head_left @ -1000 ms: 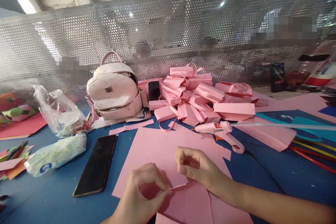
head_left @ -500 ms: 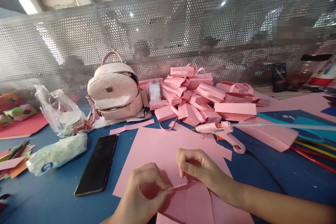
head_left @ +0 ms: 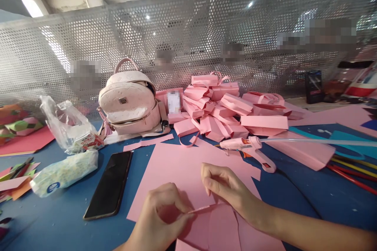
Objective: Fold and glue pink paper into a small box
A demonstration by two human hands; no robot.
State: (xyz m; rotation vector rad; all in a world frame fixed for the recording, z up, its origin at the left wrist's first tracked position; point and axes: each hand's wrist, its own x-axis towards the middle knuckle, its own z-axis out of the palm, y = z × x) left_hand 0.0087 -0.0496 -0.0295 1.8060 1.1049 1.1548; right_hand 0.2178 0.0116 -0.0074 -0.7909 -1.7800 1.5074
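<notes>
My left hand [head_left: 165, 213] is closed, thumb and finger pinching the left end of the raised edge of a folded pink paper piece [head_left: 224, 227] at the bottom centre. Just above and right of that edge is my right hand [head_left: 224, 184], its fingers curled and pressed together. Whatever may be between them is hidden or too small to make out. Beneath both hands lies a large pink paper sheet [head_left: 165, 164]. Beyond the right hand, a pink glue gun [head_left: 246, 147] rests on its side, with a long clear glue stick [head_left: 300, 140] out of its back.
A heap of folded pink paper boxes [head_left: 218, 106] stands behind the sheet, beside a cream backpack [head_left: 128, 98]. On the left are a black phone [head_left: 108, 184], a tissue pack [head_left: 66, 172] and a plastic bag [head_left: 66, 121]. The gun's cord [head_left: 297, 188] runs along the right.
My right hand has shifted slightly up and to the right, away from the paper's raised edge. My left hand stays on the paper in about the same place.
</notes>
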